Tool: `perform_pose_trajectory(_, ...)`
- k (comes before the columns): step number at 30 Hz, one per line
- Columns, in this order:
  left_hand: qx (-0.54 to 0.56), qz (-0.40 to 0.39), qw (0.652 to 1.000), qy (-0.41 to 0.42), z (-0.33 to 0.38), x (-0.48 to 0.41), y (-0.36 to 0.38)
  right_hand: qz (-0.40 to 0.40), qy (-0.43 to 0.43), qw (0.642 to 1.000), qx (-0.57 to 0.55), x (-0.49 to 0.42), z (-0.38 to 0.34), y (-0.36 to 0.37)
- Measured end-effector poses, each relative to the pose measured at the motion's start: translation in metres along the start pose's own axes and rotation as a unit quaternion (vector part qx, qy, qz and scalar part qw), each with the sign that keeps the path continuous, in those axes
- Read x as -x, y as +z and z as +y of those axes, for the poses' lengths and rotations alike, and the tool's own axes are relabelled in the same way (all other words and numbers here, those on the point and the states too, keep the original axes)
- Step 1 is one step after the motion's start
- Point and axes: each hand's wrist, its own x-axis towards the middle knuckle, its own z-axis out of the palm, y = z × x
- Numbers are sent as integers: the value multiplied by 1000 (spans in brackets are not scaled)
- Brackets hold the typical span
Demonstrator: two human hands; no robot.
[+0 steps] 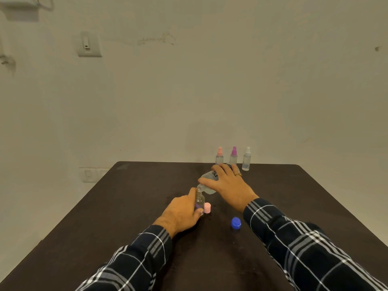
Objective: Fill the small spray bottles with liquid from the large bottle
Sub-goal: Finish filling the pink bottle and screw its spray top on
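a: where's the work at?

b: mid-table. the left hand [180,213] is curled round the small bottle [199,201], which stands upright on the table [105,227]. the right hand [226,181] wraps over the big bottle [210,174] from above, thumb on the near side. it tips the open neck down and left onto the small bottle's mouth.

a: how do you reckon they'll handle?

b: both look like thin clear plastic. the small bottle should be light and easy to knock over, so a low grip on its body is the right place. the big bottle has liquid in it, so i'd guess it's heavier and a bit squashy, and a hard squeeze could make it gush. i'd hold it round the wide middle by the label, and mind that it may turn slippery if wet.

a: any loose bits?

b: a pink cap [207,207] stands just right of the small bottle. a blue cap [236,222] lies nearer and further right. three capped sprays stand in a row at the far edge, just beyond the right hand: pink top [219,157], purple top [233,156], white top [246,159].

a: and the surface, the room?

b: the tabletop is dark, flat and hard. whether it's damp by the small bottle i can't tell. behind it is a pale wall [189,80] with a switch plate [89,44] high on the left and a socket [90,174] low by the table's far left corner
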Motion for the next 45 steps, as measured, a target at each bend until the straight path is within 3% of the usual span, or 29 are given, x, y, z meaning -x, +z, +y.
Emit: perform_pose_trajectory(45, -3, 2, 1000, 4, 2, 3, -2, 20, -6, 1000, 13, 0, 0, 0)
